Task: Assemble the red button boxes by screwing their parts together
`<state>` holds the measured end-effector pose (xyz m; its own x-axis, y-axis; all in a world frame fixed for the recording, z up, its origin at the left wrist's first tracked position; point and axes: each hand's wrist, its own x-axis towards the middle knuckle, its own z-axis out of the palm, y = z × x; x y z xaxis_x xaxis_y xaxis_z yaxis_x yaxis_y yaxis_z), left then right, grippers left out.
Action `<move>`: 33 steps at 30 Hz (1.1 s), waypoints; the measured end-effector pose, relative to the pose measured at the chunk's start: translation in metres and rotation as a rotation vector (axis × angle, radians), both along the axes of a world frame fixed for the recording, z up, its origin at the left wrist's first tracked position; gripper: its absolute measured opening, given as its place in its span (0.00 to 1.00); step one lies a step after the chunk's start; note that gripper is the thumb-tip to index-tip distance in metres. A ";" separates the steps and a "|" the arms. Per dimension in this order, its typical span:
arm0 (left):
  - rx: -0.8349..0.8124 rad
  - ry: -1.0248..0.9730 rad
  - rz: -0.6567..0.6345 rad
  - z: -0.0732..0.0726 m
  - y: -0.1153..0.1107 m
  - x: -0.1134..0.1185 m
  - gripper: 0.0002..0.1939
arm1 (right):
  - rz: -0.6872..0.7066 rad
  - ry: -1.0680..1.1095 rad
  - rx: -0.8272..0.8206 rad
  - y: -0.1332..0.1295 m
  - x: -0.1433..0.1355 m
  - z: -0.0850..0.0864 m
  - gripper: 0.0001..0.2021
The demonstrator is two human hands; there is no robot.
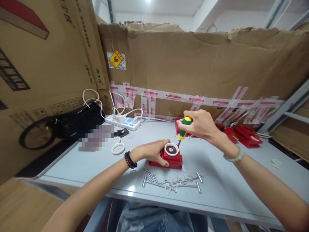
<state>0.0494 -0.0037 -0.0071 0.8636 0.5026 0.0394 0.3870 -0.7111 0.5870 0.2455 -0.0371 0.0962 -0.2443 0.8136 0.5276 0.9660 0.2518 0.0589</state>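
A red block-shaped part lies on the grey table, with a white ring around a dark round disc on its top. My left hand is wrapped round the left side of this part. Above and to the right, my right hand grips the green and yellow handle of a screwdriver. The screwdriver points down, its shaft reaching the back right corner of the red part; the tip is hidden. In front of the part lie metal T-shaped bars, several screws and clear plastic scraps.
Two white rings lie left of my left hand. Behind them are a power strip with cables and a black bag. More red parts lie at the back right. Cardboard stands along the back.
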 end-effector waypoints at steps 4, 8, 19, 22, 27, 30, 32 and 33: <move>0.006 -0.010 -0.015 0.000 0.001 0.001 0.29 | -0.319 0.028 0.079 0.006 0.001 -0.012 0.22; 0.004 -0.026 -0.017 0.000 0.001 0.001 0.29 | -0.256 0.032 -0.023 -0.005 0.001 -0.004 0.26; 0.007 -0.035 -0.039 -0.002 0.003 -0.001 0.26 | 0.121 0.282 -0.003 -0.038 0.011 0.028 0.13; 0.007 -0.040 -0.032 0.000 0.002 0.000 0.26 | 0.216 0.455 -0.050 -0.058 0.008 0.010 0.11; 0.038 -0.037 -0.028 0.001 0.001 0.002 0.25 | 0.381 0.455 -0.257 -0.075 -0.007 -0.033 0.07; 0.049 -0.031 -0.023 0.001 0.000 0.002 0.24 | 0.393 0.437 -0.274 -0.073 -0.011 -0.042 0.08; 0.050 -0.031 -0.020 0.001 0.000 0.001 0.24 | 0.395 0.432 -0.286 -0.071 -0.011 -0.043 0.08; 0.047 -0.032 -0.021 0.001 0.000 0.001 0.24 | 0.393 0.434 -0.295 -0.070 -0.010 -0.042 0.07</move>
